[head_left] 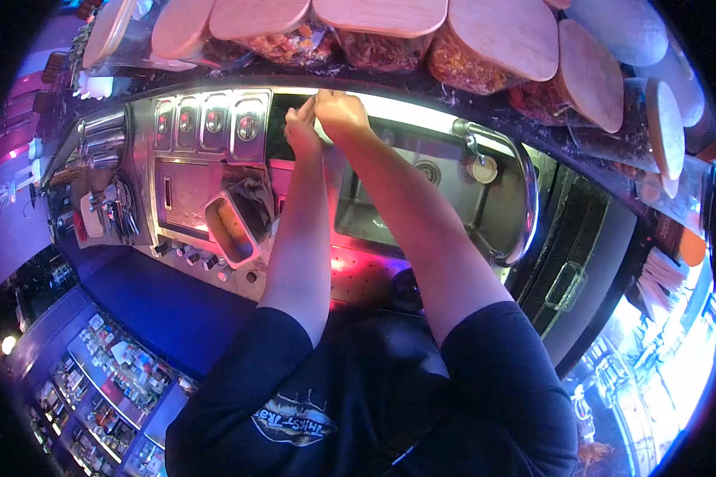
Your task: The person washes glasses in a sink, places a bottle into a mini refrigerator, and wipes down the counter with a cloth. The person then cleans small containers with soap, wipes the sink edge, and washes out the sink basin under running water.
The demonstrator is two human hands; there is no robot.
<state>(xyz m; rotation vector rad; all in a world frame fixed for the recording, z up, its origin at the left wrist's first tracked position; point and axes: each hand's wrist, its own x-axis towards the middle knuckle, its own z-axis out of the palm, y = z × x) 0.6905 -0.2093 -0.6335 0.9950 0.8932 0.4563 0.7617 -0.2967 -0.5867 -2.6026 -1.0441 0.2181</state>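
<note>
Both arms reach forward to the back of the counter, between the lidded steel pans and the sink (366,219). My right hand (340,114) is closed, its fingers curled in front of the bright strip along the back edge. Close against it on the left, my left hand (301,132) has its fingers bent together. Something pale shows in part just under the right hand, but what the fingers hold is hidden. Nearer me, left of the left forearm, sits a rectangular metal container (232,229) with a yellowish inside. A dark cloth (251,199) lies beside it.
A curved faucet (525,191) arches over the sink's right side. Several steel pans with lids (213,123) stand at the back left. Wooden-lidded jars (493,48) of dried pieces line the raised ledge. Bar tools (115,211) stand far left.
</note>
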